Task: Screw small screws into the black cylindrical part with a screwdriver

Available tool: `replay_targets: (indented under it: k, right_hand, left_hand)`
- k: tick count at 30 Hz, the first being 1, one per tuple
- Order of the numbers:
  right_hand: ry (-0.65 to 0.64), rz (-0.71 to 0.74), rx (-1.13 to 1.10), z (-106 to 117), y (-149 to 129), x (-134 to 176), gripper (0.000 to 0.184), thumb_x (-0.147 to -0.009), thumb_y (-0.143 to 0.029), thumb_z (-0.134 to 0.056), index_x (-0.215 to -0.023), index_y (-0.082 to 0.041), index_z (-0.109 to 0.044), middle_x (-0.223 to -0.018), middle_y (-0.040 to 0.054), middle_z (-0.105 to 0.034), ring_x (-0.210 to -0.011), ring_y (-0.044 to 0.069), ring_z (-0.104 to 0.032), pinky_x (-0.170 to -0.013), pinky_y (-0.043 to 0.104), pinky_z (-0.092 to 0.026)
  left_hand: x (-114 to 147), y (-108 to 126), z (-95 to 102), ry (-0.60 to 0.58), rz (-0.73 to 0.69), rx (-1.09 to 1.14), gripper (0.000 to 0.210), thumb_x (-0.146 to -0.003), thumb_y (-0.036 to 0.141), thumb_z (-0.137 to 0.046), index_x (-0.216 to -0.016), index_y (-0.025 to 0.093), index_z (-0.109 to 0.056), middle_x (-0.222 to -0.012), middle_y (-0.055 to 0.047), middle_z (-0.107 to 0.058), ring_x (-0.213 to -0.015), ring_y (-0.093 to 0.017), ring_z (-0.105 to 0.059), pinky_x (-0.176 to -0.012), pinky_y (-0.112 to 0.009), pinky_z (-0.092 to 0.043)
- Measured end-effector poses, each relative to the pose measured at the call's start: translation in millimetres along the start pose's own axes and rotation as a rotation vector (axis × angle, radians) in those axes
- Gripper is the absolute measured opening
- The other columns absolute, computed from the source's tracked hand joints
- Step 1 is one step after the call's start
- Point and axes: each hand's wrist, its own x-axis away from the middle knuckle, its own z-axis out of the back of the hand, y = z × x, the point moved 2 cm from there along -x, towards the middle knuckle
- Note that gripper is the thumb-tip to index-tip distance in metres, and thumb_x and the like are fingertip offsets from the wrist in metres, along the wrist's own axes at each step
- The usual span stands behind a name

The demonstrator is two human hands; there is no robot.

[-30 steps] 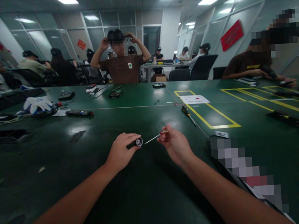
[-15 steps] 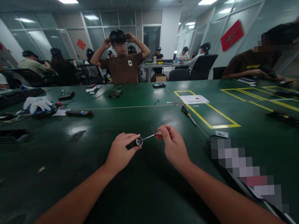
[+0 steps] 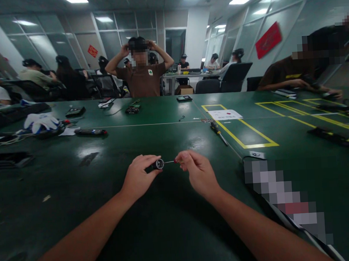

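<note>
Between the thumb and fingers of my left hand (image 3: 138, 175) is a small black cylindrical part (image 3: 159, 164) with a silvery ring at its open end, which faces me. My right hand (image 3: 198, 170) pinches the red handle of a thin screwdriver (image 3: 169, 162). Its shaft points left, and the tip reaches the rim or inside of the ring; exactly where it touches I cannot tell. Both hands are closed and held above the green table (image 3: 157, 234).
A larger black-and-yellow screwdriver (image 3: 219, 133) lies beyond my right hand, by a white sheet (image 3: 224, 115) and yellow tape outlines. White-and-blue gloves (image 3: 41, 122) and a dark pen-like tool (image 3: 91, 132) lie left. A co-worker (image 3: 141, 75) sits opposite, another (image 3: 295, 70) at right.
My right hand has moved slightly left, toward the cylindrical part, and the screwdriver's shaft now lies nearly level. Less of the shaft shows. The whole view has shifted a little.
</note>
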Motion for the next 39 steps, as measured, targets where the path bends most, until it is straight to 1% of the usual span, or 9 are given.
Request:
replay_targets:
  k: [5, 9, 12, 14, 16, 20, 25, 31, 39]
  right_hand:
    - [0.137, -0.051, -0.158, -1.1, 2.7, -2.9, 0.017, -0.092, -0.040, -0.066, -0.095, -0.024, -0.067, -0.082, 0.0007, -0.069, -0.074, 0.018, -0.062, -0.071, 0.031, -0.049]
    - [0.148, -0.084, -0.199, -1.5, 14.1, -8.9, 0.024, -0.093, -0.045, -0.064, -0.094, -0.022, -0.070, -0.083, 0.0021, -0.069, -0.077, 0.018, -0.063, -0.077, 0.033, -0.050]
    - [0.187, -0.220, -0.334, 2.4, 27.2, -14.7, 0.029, -0.089, -0.050, -0.068, -0.090, -0.021, -0.071, -0.080, 0.0019, -0.068, -0.073, 0.017, -0.062, -0.076, 0.034, -0.051]
    - [0.193, -0.386, -0.529, 4.5, 34.9, -18.0, 0.035, -0.085, -0.054, -0.070, -0.077, -0.021, -0.067, -0.064, -0.0020, -0.058, -0.059, 0.015, -0.054, -0.071, 0.035, -0.052]
    - [0.229, -0.437, -0.625, 6.6, 37.8, -20.3, 0.036, -0.083, -0.054, -0.073, -0.074, -0.020, -0.065, -0.059, -0.0039, -0.053, -0.055, 0.013, -0.050, -0.069, 0.035, -0.053]
    - [0.295, -0.278, -0.481, 6.8, 36.2, -19.8, 0.032, -0.085, -0.052, -0.071, -0.083, -0.021, -0.068, -0.073, -0.0002, -0.063, -0.066, 0.015, -0.058, -0.071, 0.033, -0.052]
    - [0.238, -0.110, -0.229, 2.0, 32.5, -13.3, 0.029, -0.094, -0.050, -0.061, -0.094, -0.022, -0.068, -0.082, 0.0015, -0.069, -0.076, 0.018, -0.065, -0.076, 0.033, -0.052]
    - [0.209, -0.034, -0.071, 2.2, 19.4, -9.1, 0.026, -0.098, -0.045, -0.056, -0.096, -0.021, -0.067, -0.083, 0.0019, -0.069, -0.077, 0.018, -0.066, -0.077, 0.033, -0.052]
    - [0.231, -0.033, -0.060, 2.3, 17.5, -9.0, 0.026, -0.098, -0.045, -0.055, -0.097, -0.021, -0.066, -0.083, 0.0023, -0.069, -0.077, 0.018, -0.066, -0.077, 0.034, -0.052]
  left_hand:
    - [0.1, 2.1, 0.9, 0.014, -0.012, 0.007, 0.038, -0.080, 0.021, -0.079, -0.117, 0.027, -0.075, -0.117, -0.006, -0.076, -0.109, -0.027, -0.068, -0.101, -0.051, -0.051]
    - [1.3, 1.7, 0.0, 0.012, -0.022, 0.019, 0.038, -0.081, 0.022, -0.079, -0.118, 0.028, -0.075, -0.118, -0.006, -0.075, -0.111, -0.027, -0.068, -0.108, -0.054, -0.046]
    - [1.3, 3.0, -1.2, -0.007, -0.052, 0.025, 0.039, -0.082, 0.021, -0.078, -0.120, 0.029, -0.074, -0.119, -0.006, -0.075, -0.111, -0.026, -0.069, -0.114, -0.057, -0.040]
    - [0.6, 4.9, -1.9, -0.009, -0.070, 0.038, 0.039, -0.082, 0.019, -0.077, -0.121, 0.028, -0.074, -0.119, -0.005, -0.075, -0.111, -0.025, -0.069, -0.116, -0.057, -0.037]
    - [-0.2, 6.5, -2.3, -0.001, -0.074, 0.051, 0.039, -0.082, 0.018, -0.077, -0.120, 0.027, -0.074, -0.119, -0.005, -0.076, -0.110, -0.025, -0.070, -0.117, -0.057, -0.037]
    - [-0.4, 6.4, -3.1, 0.016, -0.066, 0.046, 0.041, -0.079, 0.016, -0.080, -0.118, 0.025, -0.075, -0.116, -0.006, -0.076, -0.108, -0.025, -0.071, -0.116, -0.058, -0.039]
    - [0.8, 4.9, -2.3, 0.010, -0.069, 0.037, 0.041, -0.081, 0.020, -0.080, -0.121, 0.023, -0.074, -0.117, -0.006, -0.076, -0.108, -0.025, -0.070, -0.116, -0.057, -0.039]
    - [-0.4, 7.2, 0.4, 0.005, -0.023, 0.036, 0.041, -0.079, 0.019, -0.082, -0.119, 0.022, -0.074, -0.118, -0.007, -0.076, -0.109, -0.026, -0.070, -0.114, -0.056, -0.042]
    - [0.7, 5.9, -0.2, 0.011, -0.028, 0.065, 0.042, -0.080, 0.021, -0.081, -0.121, 0.023, -0.073, -0.118, -0.006, -0.075, -0.108, -0.025, -0.069, -0.109, -0.053, -0.048]
